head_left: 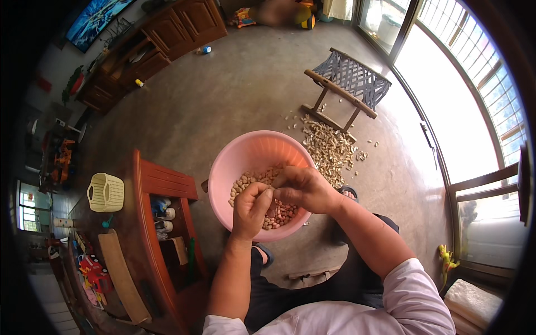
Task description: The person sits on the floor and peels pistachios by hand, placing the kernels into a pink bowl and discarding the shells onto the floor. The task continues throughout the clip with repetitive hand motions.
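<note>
A pink basin [245, 146] stands in front of me. Inside it, peanuts in their shells [241, 184] lie toward the left, and reddish shelled kernels [283, 214] lie toward the right. Over the basin, the fingertips of my two hands meet. My left hand [252, 209] is closed in a pinch, thumb against the bent forefinger. My right hand [306, 188] pinches at the same spot from the right, its fingers curled. Whatever is between the fingertips is too small and covered to make out. A heap of empty peanut shells [329, 153] is spread on the floor beyond the basin to the right.
A low stool with a woven strap seat [350, 78] stands over the heap's far edge. To the left is a reddish wooden cabinet [167, 181] with an open shelf, and a pale green basket [106, 192] on a surface beside it. Glass doors [441, 106] line the right.
</note>
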### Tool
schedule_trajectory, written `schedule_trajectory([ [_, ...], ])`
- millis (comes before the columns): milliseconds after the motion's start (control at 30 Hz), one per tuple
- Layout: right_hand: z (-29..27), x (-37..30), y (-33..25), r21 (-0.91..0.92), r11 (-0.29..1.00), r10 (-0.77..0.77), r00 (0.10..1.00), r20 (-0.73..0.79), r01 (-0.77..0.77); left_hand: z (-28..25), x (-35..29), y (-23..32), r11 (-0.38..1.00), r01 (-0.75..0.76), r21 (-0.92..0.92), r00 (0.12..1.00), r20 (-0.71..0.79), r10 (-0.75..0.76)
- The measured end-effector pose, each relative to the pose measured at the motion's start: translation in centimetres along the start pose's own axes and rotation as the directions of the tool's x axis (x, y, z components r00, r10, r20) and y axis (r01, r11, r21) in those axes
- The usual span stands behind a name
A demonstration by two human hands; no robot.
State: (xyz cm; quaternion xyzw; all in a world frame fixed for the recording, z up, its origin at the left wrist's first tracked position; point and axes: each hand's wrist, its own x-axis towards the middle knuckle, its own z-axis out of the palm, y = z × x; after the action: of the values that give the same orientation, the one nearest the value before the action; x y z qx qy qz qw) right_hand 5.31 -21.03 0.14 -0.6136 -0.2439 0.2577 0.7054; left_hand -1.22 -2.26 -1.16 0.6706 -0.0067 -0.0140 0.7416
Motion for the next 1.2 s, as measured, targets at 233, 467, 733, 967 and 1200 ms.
schedule_trajectory([
  [233, 0.9, 0.1, -0.7, 0.252, 0.968, 0.014, 0.999, 0.034, -0.022, -0.2, -0.3, -0.3, 0.997, -0.058, -0.054, 0.998, -0.001, 0.058],
  [467, 0.9, 0.0, -0.5, 0.223, 0.975, -0.010, 1.000, 0.016, 0.006, 0.1, -0.6, -0.5, 0.996, -0.088, -0.020, 0.996, -0.008, 0.088],
  [733, 0.8, 0.2, 1.0, 0.213, 0.976, -0.028, 0.999, -0.020, 0.032, 1.1, -0.4, -0.6, 0.990, -0.088, 0.106, 0.989, -0.106, 0.099],
  [967, 2.0, 0.2, 1.1, 0.091, 0.994, -0.041, 0.988, -0.146, 0.055, 1.8, -0.3, -0.5, 0.984, -0.104, 0.146, 0.968, -0.212, 0.134],
  [1200, 2.4, 0.7, 1.6, -0.180, 0.983, -0.091, 0.951, -0.294, 0.039, 2.1, 0.2, -0.7, 0.981, -0.137, 0.136, 0.955, -0.245, 0.167],
])
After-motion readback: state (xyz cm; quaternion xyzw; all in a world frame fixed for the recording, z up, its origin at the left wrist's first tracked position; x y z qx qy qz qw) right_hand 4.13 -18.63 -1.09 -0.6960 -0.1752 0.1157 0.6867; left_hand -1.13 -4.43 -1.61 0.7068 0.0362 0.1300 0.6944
